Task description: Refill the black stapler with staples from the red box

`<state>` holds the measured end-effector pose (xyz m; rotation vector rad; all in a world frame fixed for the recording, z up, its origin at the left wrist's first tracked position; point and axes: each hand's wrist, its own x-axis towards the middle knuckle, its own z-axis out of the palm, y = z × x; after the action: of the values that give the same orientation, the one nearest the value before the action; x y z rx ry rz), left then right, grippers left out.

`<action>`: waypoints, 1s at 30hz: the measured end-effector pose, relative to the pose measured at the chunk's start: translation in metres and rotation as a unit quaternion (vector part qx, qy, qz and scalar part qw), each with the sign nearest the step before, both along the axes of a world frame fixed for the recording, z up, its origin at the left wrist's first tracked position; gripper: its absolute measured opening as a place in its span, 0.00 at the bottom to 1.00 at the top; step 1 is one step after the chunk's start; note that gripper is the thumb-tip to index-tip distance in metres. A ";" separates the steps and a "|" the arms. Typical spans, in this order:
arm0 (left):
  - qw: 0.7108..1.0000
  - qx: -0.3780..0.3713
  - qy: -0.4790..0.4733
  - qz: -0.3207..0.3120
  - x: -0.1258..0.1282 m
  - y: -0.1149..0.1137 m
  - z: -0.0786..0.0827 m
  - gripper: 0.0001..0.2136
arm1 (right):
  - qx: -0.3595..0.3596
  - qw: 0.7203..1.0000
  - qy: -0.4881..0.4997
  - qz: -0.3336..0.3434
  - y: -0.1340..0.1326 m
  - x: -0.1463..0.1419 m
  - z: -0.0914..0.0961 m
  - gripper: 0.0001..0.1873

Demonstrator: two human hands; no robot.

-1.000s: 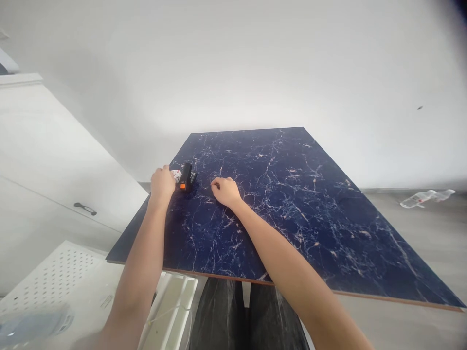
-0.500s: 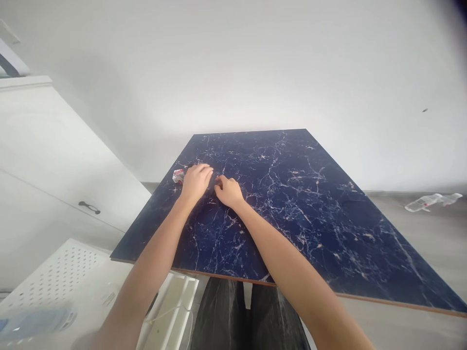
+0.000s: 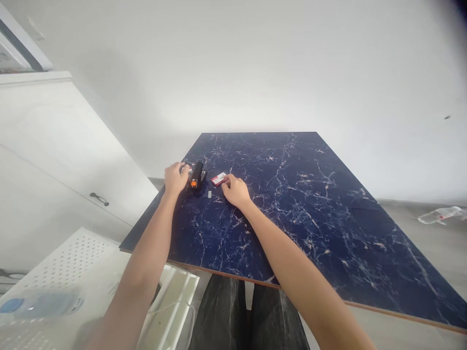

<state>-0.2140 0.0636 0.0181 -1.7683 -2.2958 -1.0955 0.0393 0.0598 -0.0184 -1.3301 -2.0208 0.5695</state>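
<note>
- Small black stapler-like tool with an orange patch (image 3: 197, 175) lies flat near the far-left corner of the dark blue marble-pattern tabletop (image 3: 292, 204), long axis pointing toward the far edge.
- Left hand (image 3: 175, 178) sits against the tool's left side, fingers curled at its body. Contact looks real, but I cannot tell whether it is a full clamp or just a steadying touch.
- Small red-and-white box (image 3: 219, 179) lies just right of the tool, tilted, flat on the top.
- Right hand (image 3: 236, 190) rests palm down beside the box, fingertips at its near-right end; loosely curled, not closed around anything. Hands are apart, tool and box between them.
- Tiny pale strip (image 3: 209, 194) lies loose on the top between the hands, nearer the front edge than tool and box. Too small to identify.
- Off the left edge: white cabinet with a dark handle (image 3: 99, 199), white perforated panel (image 3: 69, 262), blurred clear bottle with a blue cap (image 3: 40, 306) at lower left.
- Clear plastic bottle (image 3: 441, 214) lies on the floor, far right.
- Risks, my read: the tool is close to the left edge, so a leftward nudge could push it off. The glossy top gives little friction, so the box may skid under a fingertip. The loose strip could easily be swept away by a forearm.
</note>
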 end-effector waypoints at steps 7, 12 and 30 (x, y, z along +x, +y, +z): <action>0.986 -0.090 -0.097 -0.102 0.015 0.012 -0.016 0.26 | 0.011 0.998 0.062 -0.006 0.001 -0.002 0.001 0.15; 0.967 -0.109 -0.116 -0.199 0.038 0.011 -0.016 0.26 | 0.064 0.984 0.138 -0.096 0.000 0.002 0.005 0.14; 0.924 -0.042 0.002 -0.380 0.096 -0.024 0.001 0.23 | 0.058 0.997 0.059 0.005 -0.009 0.079 0.000 0.23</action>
<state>-0.1177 0.0398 0.0189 -2.7932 -1.6650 -1.0453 0.1186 0.0511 -0.0187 -1.1919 -1.9358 0.5152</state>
